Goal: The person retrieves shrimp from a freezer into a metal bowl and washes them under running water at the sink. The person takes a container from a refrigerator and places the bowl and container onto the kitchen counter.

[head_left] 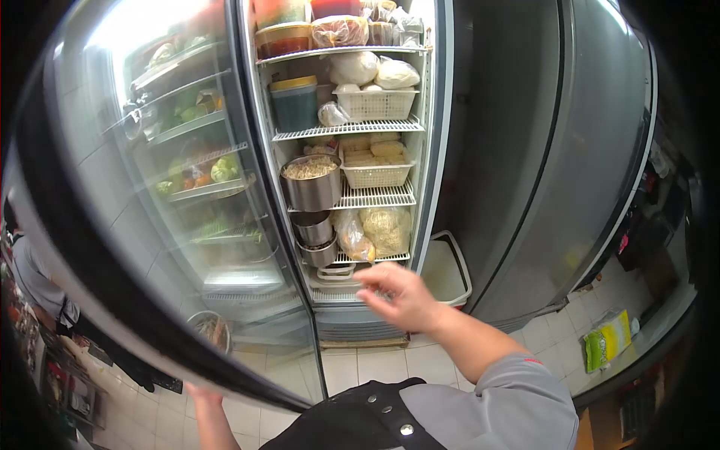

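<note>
My right hand reaches toward the lower shelves of an upright fridge, fingers apart and nothing in them. Just beyond it are a clear bag of pale yellow food and a smaller plastic bag. To their left sit small stacked metal pots, with lidded white containers below. A big metal pot of shredded food stands one shelf higher. My left hand is at the outer edge of the opened glass door; the door frame hides its fingers.
White baskets and a yellow-lidded tub fill the upper shelves. A white bin stands right of the fridge, beside a grey metal door. A yellow-green bag lies lower right. Another person's grey sleeve shows at left.
</note>
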Tool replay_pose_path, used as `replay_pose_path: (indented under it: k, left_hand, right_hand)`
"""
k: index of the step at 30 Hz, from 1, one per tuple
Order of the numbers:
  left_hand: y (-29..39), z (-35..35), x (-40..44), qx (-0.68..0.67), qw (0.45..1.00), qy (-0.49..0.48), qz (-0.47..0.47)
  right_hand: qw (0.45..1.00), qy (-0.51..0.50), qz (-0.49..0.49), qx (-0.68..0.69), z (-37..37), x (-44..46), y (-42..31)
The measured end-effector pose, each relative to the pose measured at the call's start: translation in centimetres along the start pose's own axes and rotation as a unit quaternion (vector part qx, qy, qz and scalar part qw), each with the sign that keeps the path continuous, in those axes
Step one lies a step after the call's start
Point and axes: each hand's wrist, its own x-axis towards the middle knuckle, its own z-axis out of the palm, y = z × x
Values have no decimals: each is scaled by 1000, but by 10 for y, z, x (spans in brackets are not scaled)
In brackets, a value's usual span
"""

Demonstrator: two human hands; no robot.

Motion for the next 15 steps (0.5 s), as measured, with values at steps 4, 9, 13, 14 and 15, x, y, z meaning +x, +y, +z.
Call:
replay_pose_path:
  k: [4, 9, 13, 14, 15]
  left_hand:
    - [-4, -43, 27, 88, 981, 166, 46]
    - [29, 45, 38, -8, 979, 201, 10]
    - [39, 27, 70, 20, 969, 245, 16]
    - [38, 25, 76, 13, 968, 249, 16]
    - [39, 24, 82, 6, 967, 253, 17]
  right_hand:
    - [996, 76, 35, -20, -60, 40, 41]
    - [990, 107, 39, 79, -105, 118, 81]
    - [989, 107, 1, 104, -127, 198, 104]
    - [989, 116, -20, 84, -130, 222, 108]
    - [989, 125, -41, 64, -133, 245, 111]
